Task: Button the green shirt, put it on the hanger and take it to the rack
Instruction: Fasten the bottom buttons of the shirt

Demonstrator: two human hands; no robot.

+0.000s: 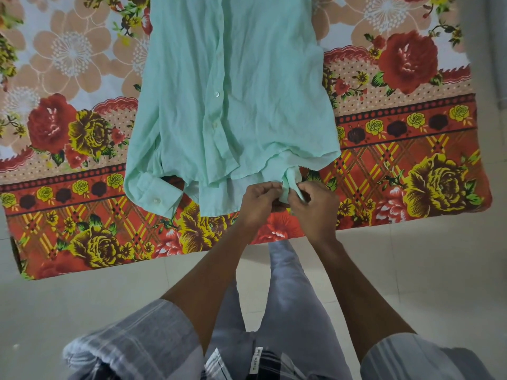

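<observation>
At the near hem of the green shirt [233,86], spread lengthwise away across the floral bedsheet [411,171]: right cuff [291,180] pinched between left hand [259,202] and right hand [315,207], fingertips nearly meeting.

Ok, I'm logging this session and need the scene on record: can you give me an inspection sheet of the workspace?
Surface: floral bedsheet spread over a bed.
Job's things: green shirt lies flat, front up; its left cuff rests on the sheet; no hanger or rack seen.
Clutter: nothing seen.
Grips: left hand and right hand both pinch the shirt's other cuff at the bed's near edge.
Cables: nothing seen.
Surroundings: pale tiled floor.
</observation>
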